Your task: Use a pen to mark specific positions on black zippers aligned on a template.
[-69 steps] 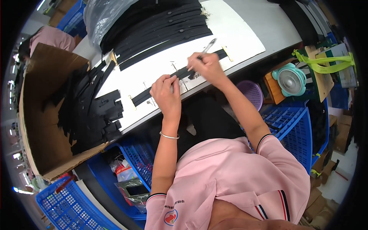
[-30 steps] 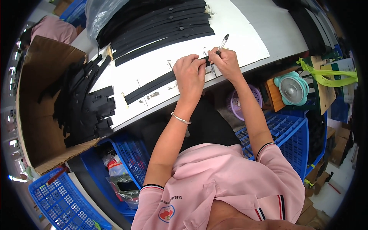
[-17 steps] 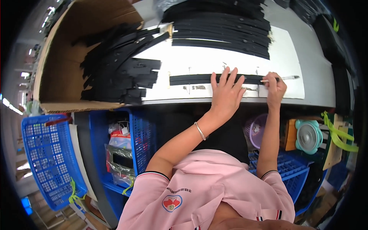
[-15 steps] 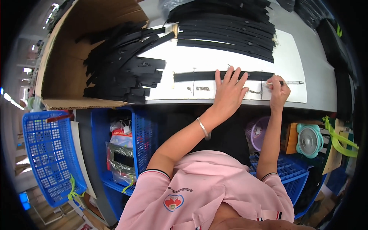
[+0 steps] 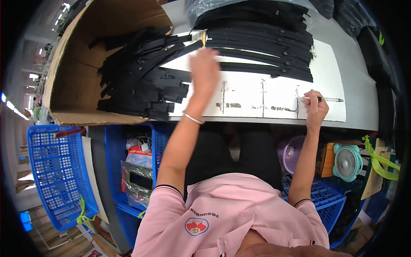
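Note:
My right hand [image 5: 317, 109] is closed round a slim clear-barrelled pen [image 5: 330, 99] at the right part of a white board [image 5: 244, 81]. Dark vertical lines and smudges mark the board's near part. My left hand [image 5: 204, 68], smeared by motion, is over the board's left side, close to the left ends of a row of black fabric strips [image 5: 261, 40]. Its fingers are too blurred to show whether they hold anything. The nearest strip [image 5: 265, 68] of that row lies slightly slanted. Left of this hand, more black strips [image 5: 145, 83] spill in a loose pile.
An open cardboard box [image 5: 77, 81] stands at the left, with the pile reaching into it. Clear plastic wrap [image 5: 201, 6] lies at the back. Below the table are blue crates [image 5: 60, 175], a purple basket [image 5: 287, 152] and a small turquoise fan [image 5: 346, 162].
The black strip that lay across the marked lines is now away from them, against the row behind. My left hand has gone left and farther back; my right hand still has the pen.

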Tool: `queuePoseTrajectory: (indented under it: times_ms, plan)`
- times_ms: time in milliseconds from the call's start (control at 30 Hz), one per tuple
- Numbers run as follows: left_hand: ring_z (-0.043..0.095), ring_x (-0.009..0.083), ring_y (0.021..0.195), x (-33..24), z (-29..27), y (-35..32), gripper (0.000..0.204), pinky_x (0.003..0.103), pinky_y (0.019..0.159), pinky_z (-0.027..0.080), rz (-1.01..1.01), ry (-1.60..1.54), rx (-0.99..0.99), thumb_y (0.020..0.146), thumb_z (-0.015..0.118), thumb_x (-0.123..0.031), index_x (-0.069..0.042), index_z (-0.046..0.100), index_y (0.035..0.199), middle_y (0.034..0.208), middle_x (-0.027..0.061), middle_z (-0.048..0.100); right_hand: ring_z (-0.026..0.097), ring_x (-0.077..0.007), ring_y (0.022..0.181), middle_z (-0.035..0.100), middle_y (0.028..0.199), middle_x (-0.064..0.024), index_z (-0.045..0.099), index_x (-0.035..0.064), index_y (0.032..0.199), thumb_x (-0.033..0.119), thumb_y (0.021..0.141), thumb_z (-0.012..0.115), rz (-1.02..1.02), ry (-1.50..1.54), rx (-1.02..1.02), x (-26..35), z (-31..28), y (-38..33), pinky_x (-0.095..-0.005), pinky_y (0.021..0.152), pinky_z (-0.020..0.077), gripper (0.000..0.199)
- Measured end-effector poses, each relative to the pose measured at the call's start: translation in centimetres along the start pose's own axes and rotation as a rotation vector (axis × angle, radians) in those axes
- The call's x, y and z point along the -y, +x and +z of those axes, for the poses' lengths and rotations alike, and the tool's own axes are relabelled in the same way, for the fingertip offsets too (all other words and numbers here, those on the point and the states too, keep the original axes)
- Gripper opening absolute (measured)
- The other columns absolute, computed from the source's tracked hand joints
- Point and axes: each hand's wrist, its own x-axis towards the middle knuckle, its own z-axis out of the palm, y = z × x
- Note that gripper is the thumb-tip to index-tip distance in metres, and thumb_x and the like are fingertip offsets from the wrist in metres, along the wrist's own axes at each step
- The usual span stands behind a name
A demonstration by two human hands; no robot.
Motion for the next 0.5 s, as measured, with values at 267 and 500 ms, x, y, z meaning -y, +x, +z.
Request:
queuePoseTrajectory:
  times_ms: [267, 500]
  plan:
    - [0.063, 0.0365, 0.118, 14.8, -7.2, 1.1, 0.035, 0.051, 0.106, 0.045, -0.312, 0.364, -0.017, 0.086, 0.072, -0.012, -0.004, 0.072, 0.120, 0.121, 0.0163, 0.070, 0.051, -0.0014, 0.065, 0.070, 0.082, -0.0006, 0.074, 0.0013, 0.091, 0.015, 0.103, 0.063, -0.031, 0.017, 0.018, -0.2, 0.6, 0.2, -0.0189, 0.057, 0.0387, 0.021]
    - [0.069, 0.0328, 0.100, 13.2, -10.1, 2.5, 0.019, 0.043, 0.084, 0.054, -0.377, 0.441, 0.073, 0.087, 0.075, -0.016, -0.010, 0.077, 0.105, 0.102, 0.0116, 0.074, 0.051, -0.0021, 0.066, 0.070, 0.082, -0.0012, 0.074, 0.0012, 0.092, 0.016, 0.103, 0.063, 0.025, 0.067, 0.018, -0.3, 0.4, 0.3, -0.0188, 0.058, 0.0388, 0.021]
